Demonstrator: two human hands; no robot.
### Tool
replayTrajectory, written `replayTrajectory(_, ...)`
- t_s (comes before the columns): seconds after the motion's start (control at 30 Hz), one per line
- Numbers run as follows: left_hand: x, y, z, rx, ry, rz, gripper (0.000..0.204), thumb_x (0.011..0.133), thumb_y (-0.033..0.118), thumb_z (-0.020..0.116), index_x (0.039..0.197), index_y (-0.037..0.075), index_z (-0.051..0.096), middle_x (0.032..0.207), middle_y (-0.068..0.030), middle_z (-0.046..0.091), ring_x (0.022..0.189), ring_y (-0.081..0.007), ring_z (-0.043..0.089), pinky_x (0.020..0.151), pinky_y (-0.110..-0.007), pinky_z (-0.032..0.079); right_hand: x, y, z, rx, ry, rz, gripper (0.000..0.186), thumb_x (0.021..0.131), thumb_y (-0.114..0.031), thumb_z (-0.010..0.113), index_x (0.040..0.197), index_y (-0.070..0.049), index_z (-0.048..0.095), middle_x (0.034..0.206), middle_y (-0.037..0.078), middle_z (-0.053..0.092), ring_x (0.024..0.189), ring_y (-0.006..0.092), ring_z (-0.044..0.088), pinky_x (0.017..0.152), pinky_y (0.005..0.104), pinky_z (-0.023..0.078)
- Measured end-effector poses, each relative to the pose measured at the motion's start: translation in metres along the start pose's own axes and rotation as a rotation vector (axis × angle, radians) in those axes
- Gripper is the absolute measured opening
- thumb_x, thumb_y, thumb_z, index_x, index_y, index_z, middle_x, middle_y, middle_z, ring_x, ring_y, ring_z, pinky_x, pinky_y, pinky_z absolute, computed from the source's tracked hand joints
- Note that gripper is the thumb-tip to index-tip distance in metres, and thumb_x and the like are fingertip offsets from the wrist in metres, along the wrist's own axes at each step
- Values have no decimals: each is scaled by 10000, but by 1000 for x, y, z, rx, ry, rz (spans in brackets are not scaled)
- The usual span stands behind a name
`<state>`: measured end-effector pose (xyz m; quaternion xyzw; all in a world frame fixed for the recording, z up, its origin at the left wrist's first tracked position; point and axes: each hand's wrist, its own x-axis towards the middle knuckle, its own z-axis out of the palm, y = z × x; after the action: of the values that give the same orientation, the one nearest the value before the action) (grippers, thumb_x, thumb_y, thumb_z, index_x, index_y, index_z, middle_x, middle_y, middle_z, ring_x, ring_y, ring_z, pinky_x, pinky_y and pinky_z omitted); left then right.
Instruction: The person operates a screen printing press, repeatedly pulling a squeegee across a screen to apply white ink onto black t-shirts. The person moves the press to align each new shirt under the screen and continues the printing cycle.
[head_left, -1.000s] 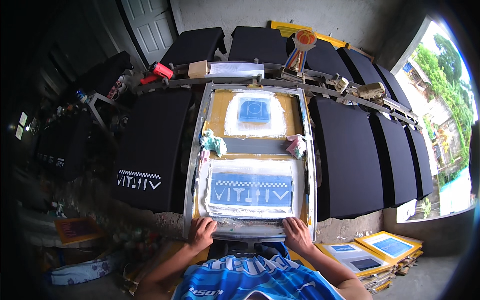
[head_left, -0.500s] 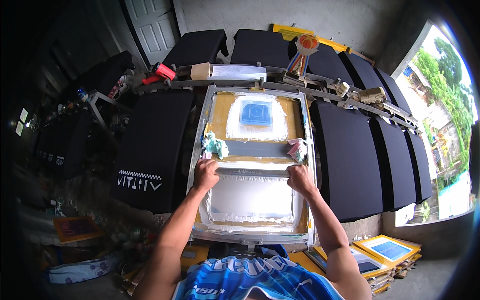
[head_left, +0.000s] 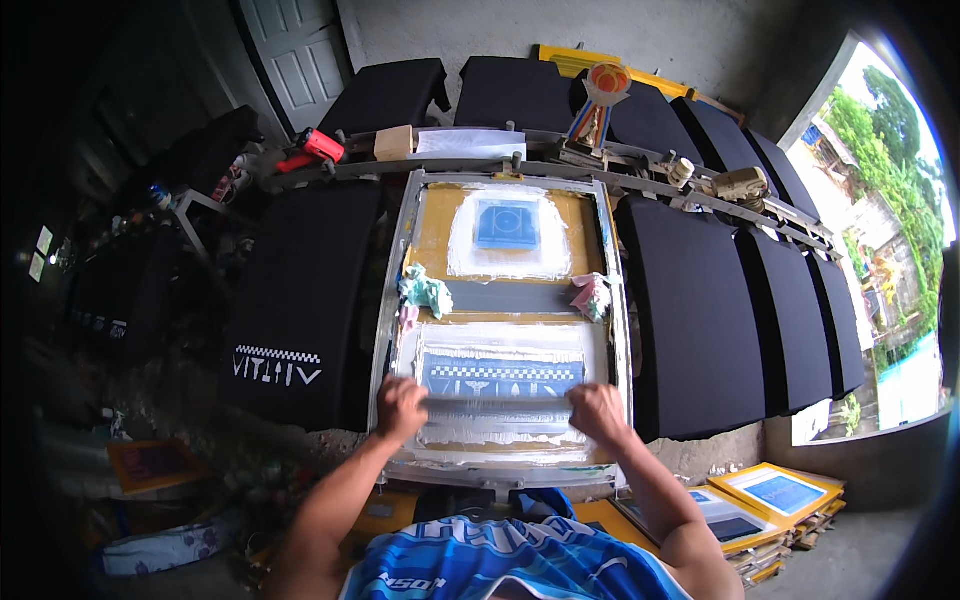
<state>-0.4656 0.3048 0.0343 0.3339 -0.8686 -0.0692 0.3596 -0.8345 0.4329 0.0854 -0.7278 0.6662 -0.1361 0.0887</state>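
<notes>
My left hand (head_left: pixel 402 408) and my right hand (head_left: pixel 600 412) are both closed around the ends of a squeegee (head_left: pixel 500 405). The squeegee lies crosswise on the near half of a screen printing frame (head_left: pixel 405 235). Just beyond its blade, a stencil with a checkered band (head_left: pixel 505 374) and small shapes shows through the mesh, edged with white ink. A blue square stencil (head_left: pixel 507 225) sits in the far half, ringed by white. Crumpled on the frame's sides are a mint-green rag (head_left: pixel 427 291) and a pink rag (head_left: pixel 590 297).
Black fabric covers boards on both sides, left (head_left: pixel 300 270) and right (head_left: pixel 690 310); the left one bears a white print. On the rail behind stand a red heat gun (head_left: pixel 322 146), a box (head_left: pixel 393 143) and a trophy (head_left: pixel 603 95). Yellow-framed screens (head_left: pixel 830 490) are stacked at the lower right.
Both hands have pulled the squeegee toward me, down the near half of the frame. The white ink layer there has been swept back, and the checkered stencil now shows.
</notes>
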Motion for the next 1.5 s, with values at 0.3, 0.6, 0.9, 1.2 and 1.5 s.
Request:
replayTrajectory(0.3,30,-47,27,4,104,-28,161,627,-51,657,735,48,590,766,-135,616,751,-367,620,670,-494,497,55,4,26,-79,-8,131,73,723,-42,653,751,-75,712,823,122,724,721,305,720,621,425,591)
replayTrajectory(0.6,-22,-6,-20,5,-17,17,192,587,-71,632,698,74,570,697,-97,611,690,-295,632,649,-428,477,-13,-27,5,-15,-52,1,121,705,-13,649,775,-75,725,815,93,733,733,264,718,566,405,559)
replayTrajectory(0.9,21,-21,16,2,160,42,186,634,-49,646,765,61,572,763,-119,610,751,-357,620,700,-460,496,24,-2,15,-168,119,54,202,740,31,631,808,-92,777,773,104,744,623,272,697,564,384,576)
replayTrajectory(1.2,-48,24,-28,-53,-6,-35,194,551,-67,601,689,66,564,677,-100,575,665,-315,602,631,-446,459,-46,-30,-1,-2,-92,-49,161,699,-28,627,817,-63,730,847,112,727,801,302,726,639,435,591)
replayTrajectory(1.5,66,-63,26,22,61,-128,181,636,-61,612,758,55,547,764,-131,589,770,-375,603,689,-471,488,90,10,9,-203,49,68,100,735,-34,660,786,-73,736,761,115,731,692,305,727,616,425,585)
